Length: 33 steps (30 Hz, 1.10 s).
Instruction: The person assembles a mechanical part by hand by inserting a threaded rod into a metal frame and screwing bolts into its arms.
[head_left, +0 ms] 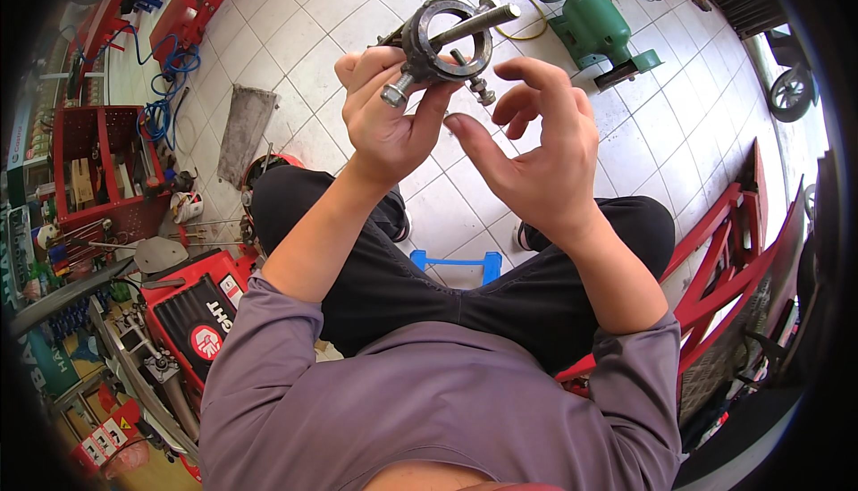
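Raised above my knees, my left hand [389,111] grips a dark metal ring clamp [417,44] from its near left side. A thick steel rod [487,23] runs across the ring and sticks out to the right. Bolts stand out around its rim: one bolt [396,91] points toward me over my left fingers, and another bolt with nuts [482,90] juts out at the lower right. My right hand [541,138] is just right of that bolt, its thumb and fingers apart and curved, holding nothing. The underside of the clamp is hidden by my left hand.
On the tiled floor a green bench grinder [597,22] stands at the far right, with a yellow hose [518,37] beside it. A grey slab [246,134] lies at left. Red shelving [107,169] and a red case [192,312] flank my left; a red metal frame [715,268] flanks my right.
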Motion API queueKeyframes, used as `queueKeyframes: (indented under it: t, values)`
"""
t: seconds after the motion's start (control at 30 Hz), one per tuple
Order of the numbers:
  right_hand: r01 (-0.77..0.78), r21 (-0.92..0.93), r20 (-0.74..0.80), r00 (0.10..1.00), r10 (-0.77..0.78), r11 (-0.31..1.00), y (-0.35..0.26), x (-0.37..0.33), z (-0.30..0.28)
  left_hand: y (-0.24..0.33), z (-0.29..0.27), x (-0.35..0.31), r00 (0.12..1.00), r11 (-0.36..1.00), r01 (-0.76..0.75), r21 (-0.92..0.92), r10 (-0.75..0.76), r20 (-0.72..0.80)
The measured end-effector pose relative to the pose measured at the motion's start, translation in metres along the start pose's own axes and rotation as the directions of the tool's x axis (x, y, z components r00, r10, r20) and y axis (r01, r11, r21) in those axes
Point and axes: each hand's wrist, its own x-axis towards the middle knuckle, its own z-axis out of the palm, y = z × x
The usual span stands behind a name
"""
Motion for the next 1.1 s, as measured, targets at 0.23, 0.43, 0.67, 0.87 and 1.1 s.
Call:
queueKeyframes:
  t: [0.23,0.43,0.67,0.87,1.1]
  values:
    - [0.065,-0.048,0.079,0.995,-0.061,0.997,0.003,0.000,-0.004,0.000,0.000,-0.002,1.000,1.000,0.009,-0.008,-0.009,-0.012]
    - [0.000,0.010,0.003,1.000,0.000,1.000,0.001,-0.001,0.003,-0.002,0.002,-0.002,1.000,1.000,-0.005,-0.007,0.005,-0.004]
    - [-0.109,0.078,0.014,0.994,0.108,0.991,-0.006,0.000,0.000,0.000,0.002,-0.002,1.000,1.000,0.013,-0.024,-0.013,-0.001]
    - [-0.021,0.040,0.073,0.997,0.018,0.999,0.003,0.000,-0.002,0.000,0.003,-0.004,0.999,0.999,0.029,-0.038,-0.030,-0.015]
    - [-0.024,0.033,0.108,0.994,0.021,0.999,0.004,-0.002,-0.001,0.000,0.000,-0.004,1.000,1.000,0.028,-0.014,-0.028,0.013]
